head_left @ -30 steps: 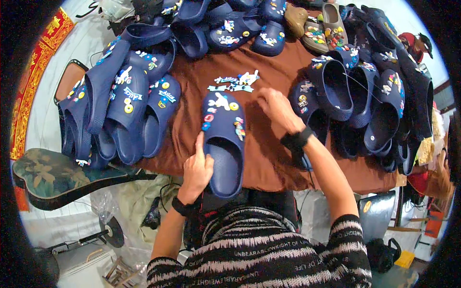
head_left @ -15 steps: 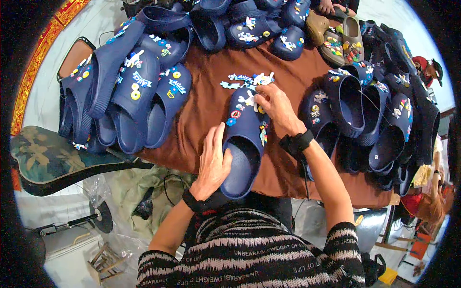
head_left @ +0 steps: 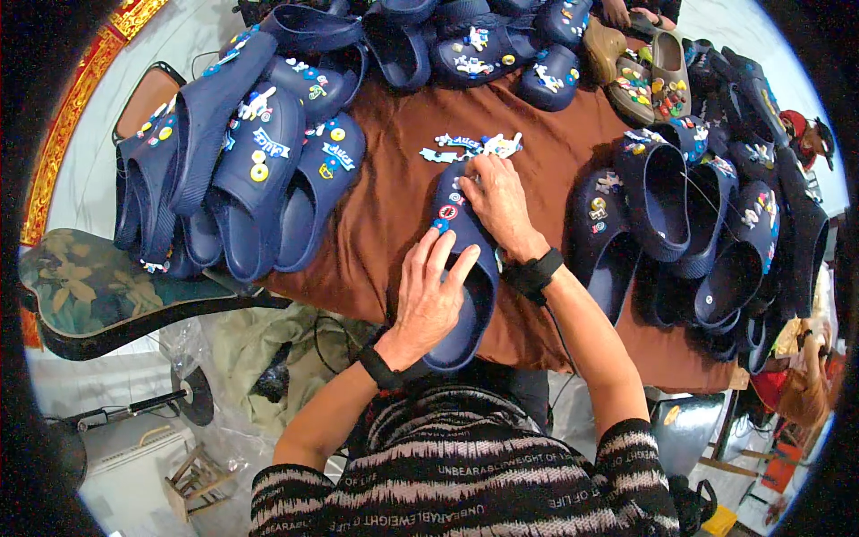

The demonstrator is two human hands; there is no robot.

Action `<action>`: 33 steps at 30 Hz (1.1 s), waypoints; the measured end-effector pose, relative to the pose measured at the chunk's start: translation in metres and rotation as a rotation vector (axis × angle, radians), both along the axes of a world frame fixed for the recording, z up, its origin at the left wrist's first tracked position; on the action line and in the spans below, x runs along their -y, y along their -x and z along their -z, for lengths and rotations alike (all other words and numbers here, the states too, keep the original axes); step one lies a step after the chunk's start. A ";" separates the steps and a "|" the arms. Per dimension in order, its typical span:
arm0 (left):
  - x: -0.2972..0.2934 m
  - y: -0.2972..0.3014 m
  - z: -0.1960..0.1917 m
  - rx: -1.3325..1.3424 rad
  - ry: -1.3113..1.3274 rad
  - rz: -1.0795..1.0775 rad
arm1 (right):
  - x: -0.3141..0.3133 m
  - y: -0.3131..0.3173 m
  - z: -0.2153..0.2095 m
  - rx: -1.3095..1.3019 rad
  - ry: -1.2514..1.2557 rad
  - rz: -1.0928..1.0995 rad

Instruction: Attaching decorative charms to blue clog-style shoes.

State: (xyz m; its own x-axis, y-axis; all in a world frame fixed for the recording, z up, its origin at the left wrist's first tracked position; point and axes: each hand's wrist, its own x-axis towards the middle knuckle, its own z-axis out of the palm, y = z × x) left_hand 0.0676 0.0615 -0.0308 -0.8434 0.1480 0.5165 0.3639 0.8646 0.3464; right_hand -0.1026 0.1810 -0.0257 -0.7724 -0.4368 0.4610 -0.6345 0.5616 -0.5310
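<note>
A navy clog (head_left: 466, 309) lies in front of me with its toe pointing away, a red-and-white round charm (head_left: 447, 212) and other small charms on its upper. My left hand (head_left: 431, 294) rests on it with fingers spread, fingertips by a blue charm and the thumb at the foot opening. My right hand (head_left: 501, 204) curls over the toe, fingers bent and pressed against it; what lies under them is hidden. Just past the toe, loose white and blue charms (head_left: 472, 148) lie on the brown cloth (head_left: 394, 170).
Decorated navy clogs (head_left: 259, 170) are piled at the left, with more at the far edge (head_left: 483, 58) and the right (head_left: 658, 197). A brown clog pair (head_left: 667, 80) stands far right, near another person's hand (head_left: 616, 11). A floral-patterned padded seat (head_left: 107, 286) is at the left.
My left hand has moved from the clog's side up onto its upper, fingers spread. My right hand has shifted slightly left and down, its fingers now curled over the toe.
</note>
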 end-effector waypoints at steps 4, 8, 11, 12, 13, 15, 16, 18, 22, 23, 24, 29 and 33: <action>-0.001 0.000 -0.001 -0.017 0.032 -0.023 | -0.003 -0.004 0.001 -0.006 0.061 -0.002; -0.003 -0.001 -0.001 -0.020 0.045 -0.037 | -0.024 0.016 -0.003 0.197 0.114 -0.228; -0.004 0.000 0.000 -0.029 0.060 -0.047 | -0.027 0.020 0.000 0.155 0.066 -0.281; -0.004 -0.001 0.000 -0.037 0.073 -0.063 | -0.021 0.013 0.000 0.075 0.021 -0.200; -0.005 -0.001 0.000 -0.036 0.086 -0.073 | -0.019 0.007 -0.001 0.015 0.048 -0.158; -0.007 0.000 0.002 -0.031 0.094 -0.083 | -0.019 -0.002 -0.001 -0.047 0.075 -0.117; -0.008 0.001 0.002 -0.026 0.105 -0.095 | -0.019 -0.005 -0.001 0.215 0.280 -0.097; -0.011 0.004 0.001 -0.038 0.086 -0.112 | -0.015 -0.014 -0.005 0.484 0.481 -0.076; -0.017 0.004 -0.002 -0.027 0.053 -0.121 | -0.009 -0.003 -0.021 0.486 0.710 -0.021; -0.017 0.005 -0.003 -0.032 0.053 -0.118 | -0.013 0.017 -0.018 0.401 0.677 0.016; -0.018 0.005 -0.003 -0.026 0.054 -0.101 | -0.019 0.036 -0.015 0.315 0.645 0.058; -0.017 0.004 -0.002 -0.017 0.049 -0.079 | -0.028 0.066 -0.013 0.379 0.469 0.155; -0.016 0.002 0.002 -0.028 0.041 -0.096 | -0.040 0.046 -0.001 0.040 -0.003 0.080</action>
